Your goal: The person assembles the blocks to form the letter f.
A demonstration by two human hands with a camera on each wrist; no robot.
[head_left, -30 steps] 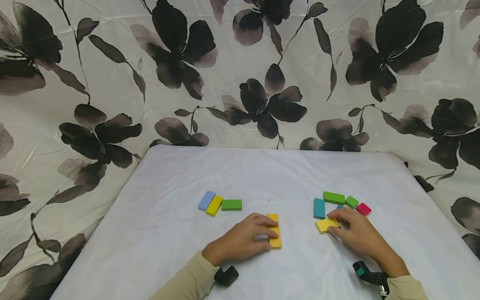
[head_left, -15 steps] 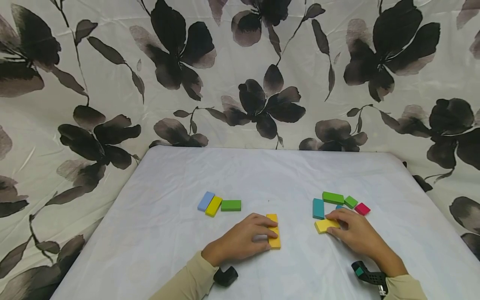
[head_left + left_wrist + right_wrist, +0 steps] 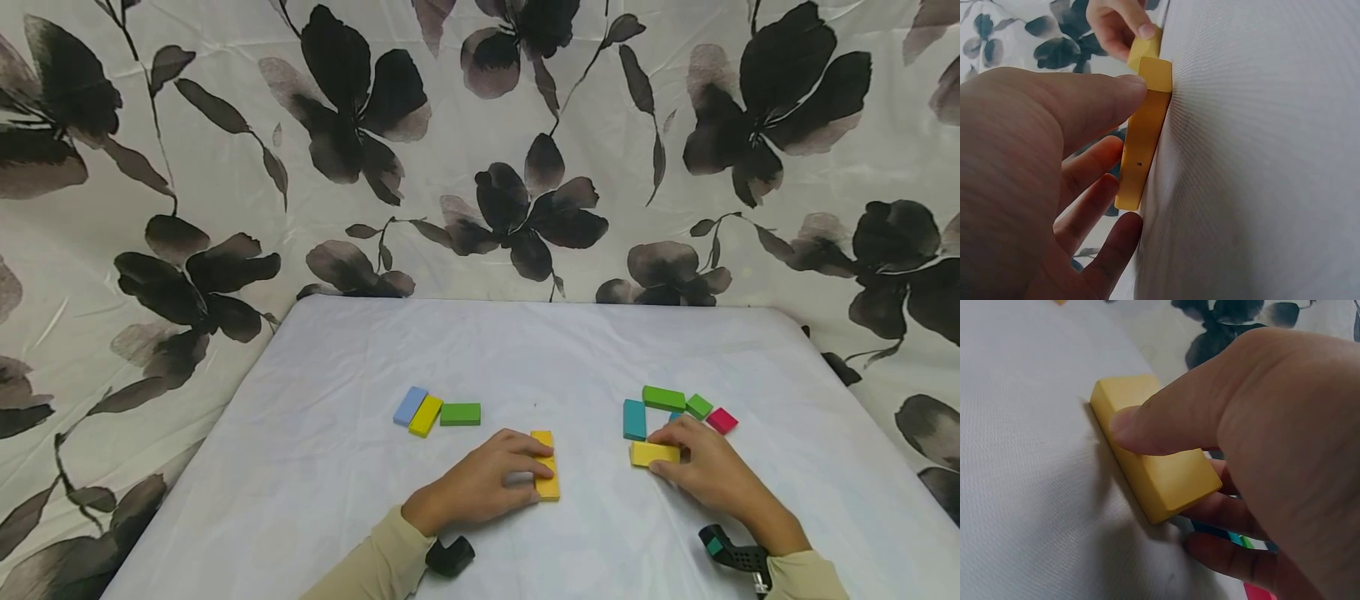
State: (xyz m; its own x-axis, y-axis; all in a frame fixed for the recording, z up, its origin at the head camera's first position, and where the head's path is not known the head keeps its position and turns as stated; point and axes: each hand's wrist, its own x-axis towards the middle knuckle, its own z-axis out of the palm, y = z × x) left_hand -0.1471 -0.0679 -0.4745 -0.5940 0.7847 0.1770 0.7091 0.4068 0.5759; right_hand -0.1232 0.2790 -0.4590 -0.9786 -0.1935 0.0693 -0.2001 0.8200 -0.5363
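In the head view my left hand (image 3: 487, 475) holds an orange-yellow block (image 3: 547, 487) at the middle of the table. Its thumb sits at the near end and its fingers reach over the top; in the left wrist view the block's long side (image 3: 1144, 140) shows against the cloth. My right hand (image 3: 708, 467) pinches a yellow block (image 3: 652, 454) between thumb and fingers, just in front of an upright-lying teal block (image 3: 634, 420). In the right wrist view the thumb lies across the yellow block (image 3: 1179, 478). A blue block (image 3: 675, 416) is mostly hidden behind the right fingers.
Behind the right hand lie a long green block (image 3: 663, 398), a small green block (image 3: 699, 407) and a red block (image 3: 722, 421). On the left are a light blue block (image 3: 410, 406), a yellow block (image 3: 426, 416) and a green block (image 3: 460, 414). White cloth (image 3: 337, 350) covers the table.
The yellow block in my right hand has turned slightly, now lying more nearly level across the view. My left hand stays on its block. The whole head view has shifted a little.
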